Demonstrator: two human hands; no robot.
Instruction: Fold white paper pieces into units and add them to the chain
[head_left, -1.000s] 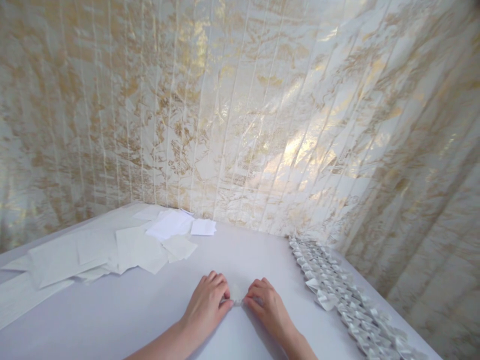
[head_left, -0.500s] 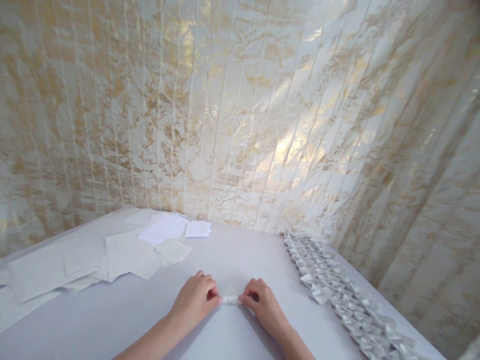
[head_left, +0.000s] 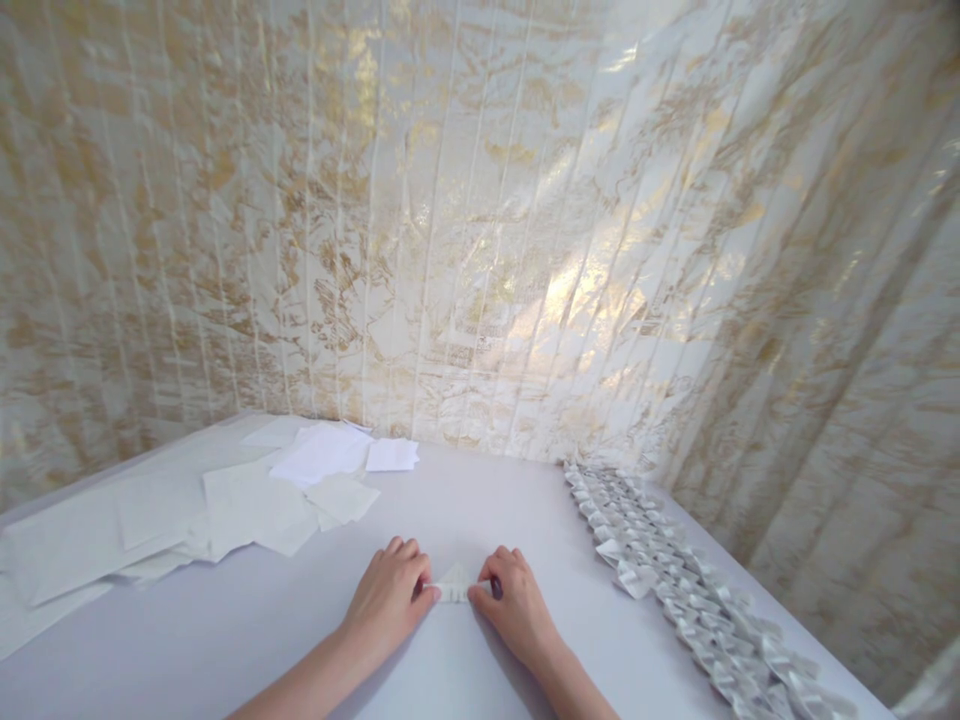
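Observation:
Low over the pale table (head_left: 442, 670), a small piece of folded white paper (head_left: 453, 586) spans the space between my two hands. It has a pointed top and a narrow folded band along its lower edge, with small dark marks on the band. My left hand (head_left: 391, 588) pinches its left end between thumb and fingers. At the right end, the thumb and curled fingers of my right hand (head_left: 516, 598) grip it in the same way. Both ends of the paper are partly hidden by my fingertips.
Loose white sheets (head_left: 255, 500) overlap along the left side, with brighter white paper (head_left: 322, 452) and a small stack (head_left: 392, 455) at the back. Rows of folded paper pieces (head_left: 675, 590) run down the right edge. A shiny gold-and-white patterned covering (head_left: 480, 220) rises behind the table.
The folded paper's pointed top shows more clearly now, standing up between my hands. My right hand has shifted slightly left and up. Both hands keep their pinch.

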